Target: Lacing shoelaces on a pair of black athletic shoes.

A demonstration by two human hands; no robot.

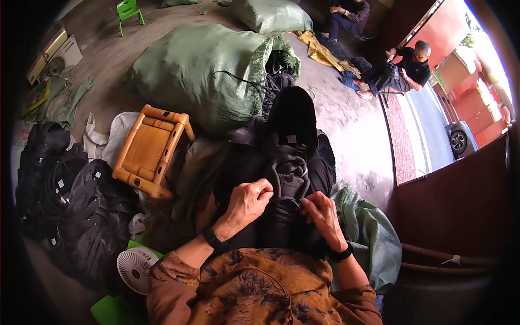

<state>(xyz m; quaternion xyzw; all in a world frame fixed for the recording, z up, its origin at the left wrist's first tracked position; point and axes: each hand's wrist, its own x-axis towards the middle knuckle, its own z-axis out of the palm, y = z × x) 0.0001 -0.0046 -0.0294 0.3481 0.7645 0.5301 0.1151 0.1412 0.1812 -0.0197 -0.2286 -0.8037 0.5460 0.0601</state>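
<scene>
A black lace-up shoe (291, 186) rests on my lap, its tongue and lacing between my hands. My left hand (250, 201) is closed in a pinch at the shoe's left edge; what its fingers hold is hidden. On the other side my right hand (320, 210) pinches a thin dark shoelace (295, 200) close to the shoe. Just beyond lies another dark shoe-shaped piece (295, 116) bearing a small white label. Dark fabric and dark shoes blend together around my knees, so their edges are hard to separate.
A bamboo stool (149, 149) stands left, beside a heap of black shoes (76, 200) and a small white fan (138, 269). Ahead lies a bulging green sack (200, 76) with black shoes at its mouth. Two people (403, 70) sit far right by a doorway; another sack (368, 238) lies right.
</scene>
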